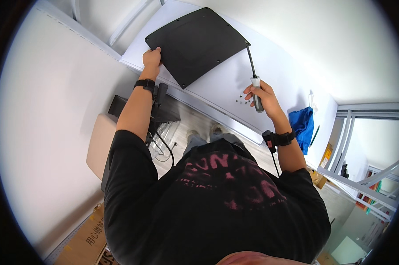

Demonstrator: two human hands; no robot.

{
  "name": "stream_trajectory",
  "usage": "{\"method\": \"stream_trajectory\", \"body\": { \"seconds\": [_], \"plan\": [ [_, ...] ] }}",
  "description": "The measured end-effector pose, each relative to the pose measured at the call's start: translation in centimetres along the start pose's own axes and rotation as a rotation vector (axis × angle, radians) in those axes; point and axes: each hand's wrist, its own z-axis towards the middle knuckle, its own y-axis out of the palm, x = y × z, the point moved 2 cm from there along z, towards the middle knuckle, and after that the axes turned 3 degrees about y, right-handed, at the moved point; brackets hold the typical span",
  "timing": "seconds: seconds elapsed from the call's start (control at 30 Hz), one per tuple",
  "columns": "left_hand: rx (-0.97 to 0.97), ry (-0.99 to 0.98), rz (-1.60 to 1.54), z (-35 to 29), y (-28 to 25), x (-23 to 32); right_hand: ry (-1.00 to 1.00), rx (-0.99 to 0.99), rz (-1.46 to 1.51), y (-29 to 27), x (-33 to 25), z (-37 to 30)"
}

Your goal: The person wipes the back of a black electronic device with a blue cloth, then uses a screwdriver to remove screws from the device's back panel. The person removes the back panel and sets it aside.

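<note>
A flat black panel (195, 46) with slightly bowed edges lies on the white table, with small screws or screw holes along its rim. Its left edge is gripped by my left hand (152, 59), the thumb lying on top and the other fingers mostly hidden. My right hand (265, 96) is closed round the grey-and-white handle of a screwdriver (256, 83). The dark shaft slants away from me, and its tip meets the panel's right corner; whether it sits in a screw there is too small to tell. Several small screws (241, 101) lie loose just left of my right hand.
A crumpled blue cloth (301, 126) and a thin dark green stick-like item (315, 135) rest on the white table (221, 95) at the right. Under its near edge are cables and a beige chair back (101, 148). Metal frames (347, 137) stand at the right; a cardboard box (82, 238) sits lower left.
</note>
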Motion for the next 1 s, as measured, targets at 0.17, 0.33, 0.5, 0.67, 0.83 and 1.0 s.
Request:
{"method": "stream_trajectory", "body": {
  "seconds": [0.17, 0.33, 0.5, 0.67, 0.83, 1.0],
  "plan": [
    [0.071, 0.142, 0.274, 2.8, -1.2, -2.2, -0.001, -0.014, -0.074, -0.3, 0.4, -1.0],
    [0.039, 0.604, 0.512, -2.6, 2.2, 0.6, 0.032, 0.013, -0.111, -1.7, 1.3, -3.1],
    [-0.989, 0.558, 0.1, -16.3, 7.8, 4.9, 0.059, -0.015, -0.16, -2.1, 1.9, -5.4],
    [-1.249, 0.435, 0.103, -21.3, 11.3, 4.9, 0.115, -0.033, -0.151, -2.6, 3.7, -8.0],
    [-1.307, 0.419, 0.133, -22.1, 13.3, 3.0, 0.139, 0.022, -0.187, -3.1, 5.2, -9.8],
    [-1.321, 0.35, 0.176, -21.8, 14.2, 1.7, 0.143, 0.074, -0.211, -3.1, 6.1, -10.9]
  ]
}}
